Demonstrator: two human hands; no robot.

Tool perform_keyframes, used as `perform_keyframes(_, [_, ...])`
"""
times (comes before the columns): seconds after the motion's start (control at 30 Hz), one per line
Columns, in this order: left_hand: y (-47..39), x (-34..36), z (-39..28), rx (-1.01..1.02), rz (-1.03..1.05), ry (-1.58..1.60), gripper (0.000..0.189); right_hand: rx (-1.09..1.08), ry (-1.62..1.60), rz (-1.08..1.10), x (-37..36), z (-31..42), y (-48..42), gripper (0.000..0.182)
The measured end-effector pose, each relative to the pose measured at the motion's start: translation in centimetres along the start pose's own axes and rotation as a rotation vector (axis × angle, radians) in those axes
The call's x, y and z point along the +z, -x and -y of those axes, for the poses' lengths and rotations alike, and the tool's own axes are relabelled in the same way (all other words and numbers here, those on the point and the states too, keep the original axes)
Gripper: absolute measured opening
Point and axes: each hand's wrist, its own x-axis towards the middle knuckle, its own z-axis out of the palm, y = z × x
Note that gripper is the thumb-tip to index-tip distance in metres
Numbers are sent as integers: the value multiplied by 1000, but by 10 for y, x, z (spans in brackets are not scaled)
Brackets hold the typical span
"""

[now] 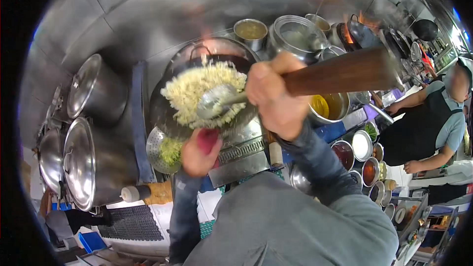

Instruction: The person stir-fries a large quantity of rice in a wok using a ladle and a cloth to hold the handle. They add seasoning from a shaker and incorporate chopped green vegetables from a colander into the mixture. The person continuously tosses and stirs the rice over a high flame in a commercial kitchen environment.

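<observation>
My right hand (277, 96) grips a ladle by its thick wooden handle (340, 72). The ladle's metal bowl (216, 99) lies against a mass of pale yellow fried rice (196, 85), blurred by motion. The rice is in a dark wok (159, 107), with reddish flame showing behind its far rim. My left hand (194, 155) is closed around a red cloth (208, 140) at the near edge of the wok; what the cloth covers is hidden. Just left of that hand, a perforated strainer (153, 147) holds chopped green vegetables (170, 150).
Large lidded steel pots (111, 162) stand at left. Behind and right are a pot of broth (251, 30), a lidded pot (299, 35), a pot of yellow liquid (338, 109) and flaming burners (349, 33). Several seasoning containers (369, 171) line the right, near a co-worker (414, 125).
</observation>
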Motion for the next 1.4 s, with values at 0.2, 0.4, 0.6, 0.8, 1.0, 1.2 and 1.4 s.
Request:
perform_keyframes(0.2, [72, 42, 46, 36, 159, -333, 33, -22, -53, 4, -17, -55, 5, 27])
perform_keyframes(0.4, [-7, 20, 16, -77, 100, -56, 32, -50, -35, -4, 2, -25, 5, 25])
perform_keyframes(0.6, [75, 30, 34, 105, 150, -287, 24, -15, -7, 18, -10, -22, -1, 26])
perform_keyframes(0.8, [4, 38, 28, 23, 89, -103, 23, -148, 163, 37, -12, -69, 21, 23])
perform_keyframes(1.0, [63, 17, 20, 136, 132, -141, 30, -91, 80, -17, -4, -4, -12, 23])
perform_keyframes(1.2, [5, 44, 40, 130, 76, -182, 26, -180, 207, 35, -12, -60, 15, 24])
perform_keyframes(1.4, [42, 34, 65, 182, 132, -242, 30, -112, 13, -43, -23, -34, -6, 31])
